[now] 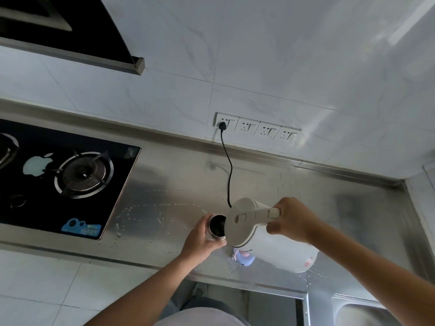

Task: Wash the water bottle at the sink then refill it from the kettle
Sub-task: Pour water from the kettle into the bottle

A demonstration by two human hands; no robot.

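At the far left a black gas stove is set into the steel desk, and it plays no part in the job. Water drops are scattered over the desk in front of it, which suggests the washing step is done, though the drops alone do not prove it.

The left hand is curled around the water bottle and holds it upright, or nearly so, above the desk's front part with its open mouth showing. The inside looks dark, and the level cannot be read.

Just right of the bottle, the white kettle is tipped towards it, its spout at the bottle's rim. No stream can be seen, since the kettle's lid hides that spot. A black cord runs from the wall socket down behind the kettle.

The right hand has its fingers wrapped tightly around the kettle's handle and carries the kettle's weight.

Beneath the kettle a small pale blue thing lies on the desk; it may be the bottle's cap, but that cannot be told. The sink shows at the lower right corner, well apart from the bottle.

By this reading the refill is under way. What is left is to fill the bottle, set the kettle down and probably close the bottle.
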